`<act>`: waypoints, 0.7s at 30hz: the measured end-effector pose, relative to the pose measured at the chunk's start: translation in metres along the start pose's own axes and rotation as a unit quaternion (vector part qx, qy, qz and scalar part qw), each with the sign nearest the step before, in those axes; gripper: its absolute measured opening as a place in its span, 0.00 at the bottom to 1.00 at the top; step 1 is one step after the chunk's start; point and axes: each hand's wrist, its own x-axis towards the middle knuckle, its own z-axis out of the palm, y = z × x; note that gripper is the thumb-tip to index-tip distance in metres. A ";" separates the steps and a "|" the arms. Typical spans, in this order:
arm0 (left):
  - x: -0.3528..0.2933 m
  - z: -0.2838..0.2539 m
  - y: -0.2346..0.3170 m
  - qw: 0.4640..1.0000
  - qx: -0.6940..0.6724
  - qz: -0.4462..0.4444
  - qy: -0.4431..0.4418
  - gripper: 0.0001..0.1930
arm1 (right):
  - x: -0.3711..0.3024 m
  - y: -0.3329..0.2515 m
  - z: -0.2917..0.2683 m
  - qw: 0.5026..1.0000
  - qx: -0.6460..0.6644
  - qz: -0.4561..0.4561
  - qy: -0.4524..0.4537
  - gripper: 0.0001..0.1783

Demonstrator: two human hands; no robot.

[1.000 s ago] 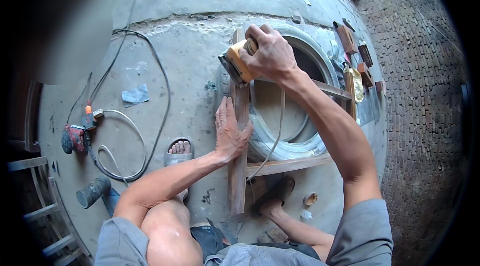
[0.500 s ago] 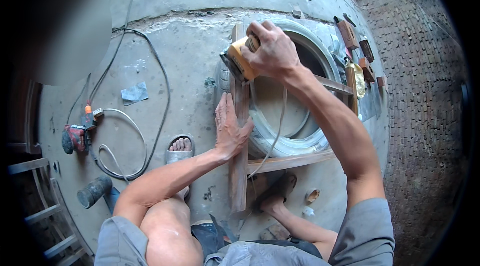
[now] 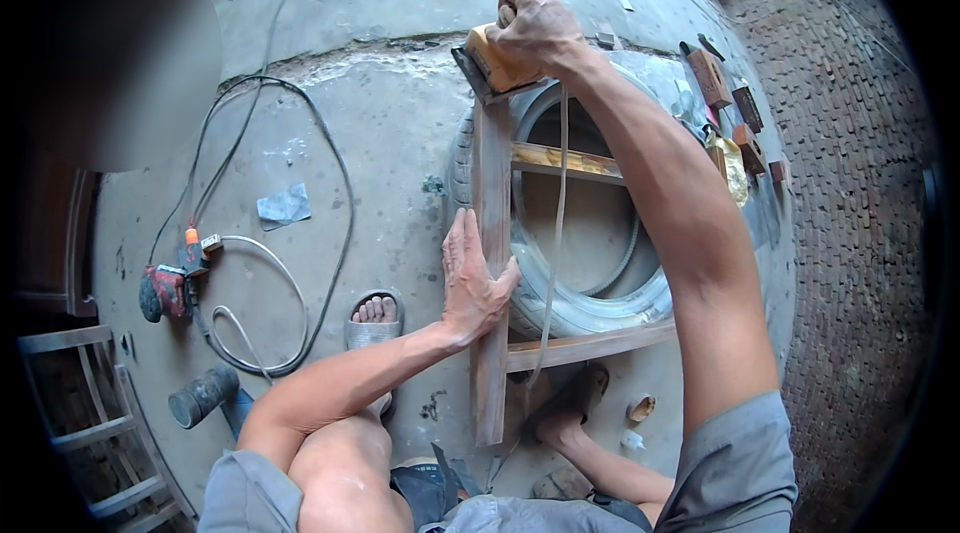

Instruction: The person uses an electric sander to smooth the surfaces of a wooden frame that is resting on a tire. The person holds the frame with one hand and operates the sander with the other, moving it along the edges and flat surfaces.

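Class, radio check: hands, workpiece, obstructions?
Right hand gripping yellow handheld sander at far end of brown wooden frame. Left hand spread on frame. Thin pale cord crossing it.

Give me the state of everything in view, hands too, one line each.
Right hand: closed around the yellow sander
Left hand: open, laid on the wooden frame
Yellow sander: held; running or not, cannot tell
Wooden frame: lying across the tire
Tire: lying on its side
Red tool: set down, unheld
Black cable: loosely looped
Blue sheet: creased
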 end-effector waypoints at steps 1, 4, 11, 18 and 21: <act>0.000 0.000 0.000 1.000 -0.001 0.000 -0.002 0.48 | -0.005 0.001 0.000 1.000 0.003 -0.001 -0.010 0.25; 0.000 0.000 -0.001 1.000 -0.005 -0.006 -0.004 0.48 | -0.032 -0.007 -0.001 0.999 0.001 -0.016 -0.040 0.25; 0.001 0.001 0.000 0.999 -0.016 -0.028 -0.008 0.49 | -0.132 -0.025 -0.016 0.991 0.054 -0.118 -0.034 0.19; 0.000 0.003 0.002 1.000 -0.016 -0.010 0.011 0.48 | -0.092 -0.015 -0.018 0.996 0.045 -0.056 -0.061 0.20; -0.001 0.001 0.001 1.000 -0.016 -0.014 0.015 0.48 | -0.048 -0.013 -0.013 0.998 0.013 -0.029 -0.059 0.23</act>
